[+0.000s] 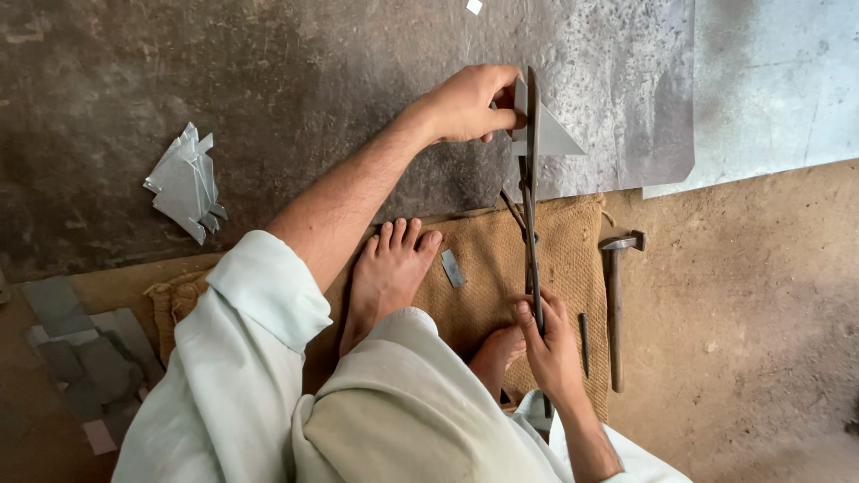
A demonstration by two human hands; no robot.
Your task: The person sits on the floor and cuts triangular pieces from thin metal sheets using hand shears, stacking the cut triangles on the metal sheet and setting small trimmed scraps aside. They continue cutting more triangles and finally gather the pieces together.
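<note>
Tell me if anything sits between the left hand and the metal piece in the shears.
Nothing visible does. The left hand already pinches the triangular metal piece against the shear blades; the right hand grips the handles.

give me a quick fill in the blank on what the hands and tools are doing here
1. The left hand holds a small sheet-metal piece shaped like a ____.
2. The right hand grips the handles of long metal ____ whose blades reach up to that piece.
3. The hammer lies on the ground to the ____ of the burlap sack.
4. A pile of cut metal scraps lies on the side of the ____ arm.

Missing words: triangle; shears; right; left
</note>
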